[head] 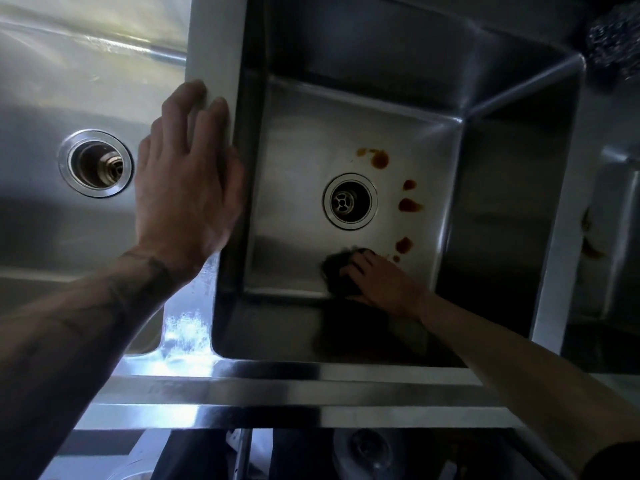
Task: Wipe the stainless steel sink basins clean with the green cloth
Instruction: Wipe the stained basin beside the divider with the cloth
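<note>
Dim overall, dark shadow just below the right hand's fingers [360,263]. Glare below the left hand's fingers [194,109]; edges bowed, soft.

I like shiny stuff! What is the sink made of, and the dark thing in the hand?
The sink basin looks like brushed stainless steel: grey, with streaky reflections. The cloth under the right hand looks soft and bunched, probably fabric; it is too dark to say more.

Cloth [341,271] in right basin [502,202]

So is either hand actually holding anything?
The right hand presses a dark, bunched cloth against the basin floor, fingers over its top. The left hand only rests on the divider.
</note>
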A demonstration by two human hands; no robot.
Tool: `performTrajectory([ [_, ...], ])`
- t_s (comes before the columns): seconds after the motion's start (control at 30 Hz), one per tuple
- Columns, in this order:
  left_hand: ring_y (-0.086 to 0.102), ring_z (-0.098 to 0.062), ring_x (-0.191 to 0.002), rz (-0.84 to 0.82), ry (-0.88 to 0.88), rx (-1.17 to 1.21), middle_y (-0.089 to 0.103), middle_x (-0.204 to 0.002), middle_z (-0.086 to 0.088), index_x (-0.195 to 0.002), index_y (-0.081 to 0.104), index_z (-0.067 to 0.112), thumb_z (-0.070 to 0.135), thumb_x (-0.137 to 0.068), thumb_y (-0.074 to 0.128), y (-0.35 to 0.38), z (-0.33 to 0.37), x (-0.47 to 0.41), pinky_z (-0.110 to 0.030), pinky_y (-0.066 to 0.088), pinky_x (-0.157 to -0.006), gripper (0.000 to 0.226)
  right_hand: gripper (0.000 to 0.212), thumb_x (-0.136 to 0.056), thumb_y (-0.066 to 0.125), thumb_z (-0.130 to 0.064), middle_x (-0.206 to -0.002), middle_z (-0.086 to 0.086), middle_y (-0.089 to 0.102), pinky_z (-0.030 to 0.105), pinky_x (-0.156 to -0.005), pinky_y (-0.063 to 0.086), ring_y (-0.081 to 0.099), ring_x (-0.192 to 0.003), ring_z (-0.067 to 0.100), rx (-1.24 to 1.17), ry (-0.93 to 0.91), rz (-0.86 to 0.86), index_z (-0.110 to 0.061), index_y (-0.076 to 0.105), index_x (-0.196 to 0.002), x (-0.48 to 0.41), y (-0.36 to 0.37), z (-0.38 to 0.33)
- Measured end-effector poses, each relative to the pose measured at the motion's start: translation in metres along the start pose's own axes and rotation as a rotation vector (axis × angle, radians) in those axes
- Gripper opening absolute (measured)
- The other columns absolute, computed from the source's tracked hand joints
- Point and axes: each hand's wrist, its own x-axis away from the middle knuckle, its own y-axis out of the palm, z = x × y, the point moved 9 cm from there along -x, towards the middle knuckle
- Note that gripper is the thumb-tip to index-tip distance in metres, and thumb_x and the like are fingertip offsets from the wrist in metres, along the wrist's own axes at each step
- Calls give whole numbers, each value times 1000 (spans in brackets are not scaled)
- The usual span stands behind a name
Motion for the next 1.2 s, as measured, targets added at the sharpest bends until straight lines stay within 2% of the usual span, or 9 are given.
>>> performTrajectory([
  [0.07,55,-47,-125,-1,-3,7,45,-154,-25,-140,53,4,16,-100,50,0,0,0,-56,49,-98,43,54,-90,63,-45,-120,18,57,41,-92,48,54,-108,35,-16,108,79,-6,58,-125,-3,-11,24],
  [0.2,54,-47,-123,2,-4,-7,44,-155,-25,-141,52,4,17,-100,50,1,0,1,-55,48,-98,43,52,-94,68,-36,-121,24,54,41,-85,48,51,-105,34,-160,643,277,-1,52,-129,-11,-29,70],
  [0.37,54,-48,-122,-12,0,1,43,-155,-24,-142,51,5,18,-100,51,2,0,1,-56,48,-97,44,57,-89,71,-46,-121,18,58,43,-91,51,55,-108,36,-2,9,34,-7,57,-127,3,-4,5],
  [0.57,55,-47,-122,-5,0,-2,44,-154,-23,-142,51,6,17,-100,52,2,-1,2,-56,49,-95,43,52,-94,67,-36,-122,21,52,39,-85,48,49,-105,33,-151,629,268,-3,52,-130,-6,-27,75],
  [0.73,55,-46,-121,-8,12,8,43,-154,-24,-141,49,7,16,-101,52,3,0,2,-58,49,-95,41,56,-92,65,-47,-122,17,56,43,-94,46,52,-108,34,-16,40,16,-7,55,-130,5,3,11],
  [0.8,55,-47,-121,-9,12,16,43,-154,-24,-140,50,6,15,-101,51,3,0,2,-59,49,-94,41,55,-92,68,-45,-122,16,55,44,-91,50,50,-108,32,-38,111,45,-7,56,-129,7,-3,29],
  [0.97,55,-46,-122,-7,7,10,43,-154,-24,-141,51,5,15,-101,51,3,0,2,-58,49,-95,41,50,-96,64,-38,-121,22,52,40,-86,46,50,-105,34,-134,644,299,-2,52,-129,-3,-25,69],
  [1.1,54,-47,-121,-14,12,18,43,-154,-24,-141,51,5,15,-101,51,3,1,1,-59,49,-94,41,58,-90,67,-47,-120,17,57,43,-92,47,48,-109,33,-6,16,69,-5,57,-128,8,0,2],
  [1.2,54,-47,-120,-10,12,21,43,-153,-24,-140,51,6,15,-102,50,3,1,1,-58,49,-93,40,55,-88,66,-46,-121,16,57,42,-91,50,49,-110,31,10,54,48,-9,57,-127,9,-6,29],
])
